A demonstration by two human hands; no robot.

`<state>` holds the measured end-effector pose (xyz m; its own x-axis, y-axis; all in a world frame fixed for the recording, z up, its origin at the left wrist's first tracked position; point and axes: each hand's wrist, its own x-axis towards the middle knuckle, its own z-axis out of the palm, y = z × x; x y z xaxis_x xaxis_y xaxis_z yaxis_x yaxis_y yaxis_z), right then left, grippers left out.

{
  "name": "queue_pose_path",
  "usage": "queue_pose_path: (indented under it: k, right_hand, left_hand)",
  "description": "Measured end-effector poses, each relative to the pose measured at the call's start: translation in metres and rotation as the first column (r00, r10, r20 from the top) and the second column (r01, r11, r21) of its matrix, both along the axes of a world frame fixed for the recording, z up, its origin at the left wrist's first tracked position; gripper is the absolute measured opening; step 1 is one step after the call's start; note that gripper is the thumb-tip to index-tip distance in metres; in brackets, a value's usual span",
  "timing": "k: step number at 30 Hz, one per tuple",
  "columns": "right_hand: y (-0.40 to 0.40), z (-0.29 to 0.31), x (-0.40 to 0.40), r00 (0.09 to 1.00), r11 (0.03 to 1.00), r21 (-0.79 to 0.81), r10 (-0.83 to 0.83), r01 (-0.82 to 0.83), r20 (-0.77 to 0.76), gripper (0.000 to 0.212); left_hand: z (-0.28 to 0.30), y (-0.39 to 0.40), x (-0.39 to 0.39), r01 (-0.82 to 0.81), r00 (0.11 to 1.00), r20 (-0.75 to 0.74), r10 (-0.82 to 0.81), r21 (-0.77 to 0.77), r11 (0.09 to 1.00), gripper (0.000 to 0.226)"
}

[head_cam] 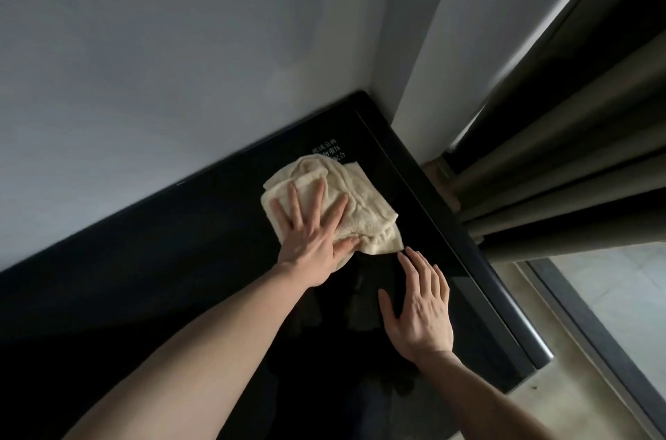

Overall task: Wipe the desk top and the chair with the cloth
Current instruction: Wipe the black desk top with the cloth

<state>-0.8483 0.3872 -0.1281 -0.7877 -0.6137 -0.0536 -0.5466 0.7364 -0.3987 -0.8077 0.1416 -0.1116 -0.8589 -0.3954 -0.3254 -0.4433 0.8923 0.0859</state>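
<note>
We've got our left hand (312, 235) pressed flat, fingers spread, on the crumpled cream terry cloth (356, 201), whose long side runs toward the far right corner of the glossy black bench (173, 259). Right hand (420, 306) hovers flat and relaxed just beside it, holding nothing, near the dark pleated curtain (562, 165).

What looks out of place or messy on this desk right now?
Nothing stands out. The cream cloth is bunched in loose folds, not flat, but it lies wholly on the black desk top under the flat left hand. The right hand is open just beside it. No spill or damage shows.
</note>
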Motion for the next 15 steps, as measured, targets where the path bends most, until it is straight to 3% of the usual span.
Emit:
queue_pose_path:
  k: [8, 15]
  right_hand:
    - [0.0, -0.004, -0.001, 1.0, 1.0, -0.01, 0.025, -0.025, -0.008, 0.064]
    - [0.001, -0.003, -0.001, 0.999, 0.999, -0.039, 0.035, -0.036, -0.037, 0.062]
  left_hand:
    - [-0.003, -0.002, -0.089, -0.061, 0.997, -0.044, 0.062, 0.02, 0.998, 0.079]
    - [0.008, -0.024, -0.138, 0.048, 0.997, 0.049, -0.051, 0.054, 0.997, 0.086]
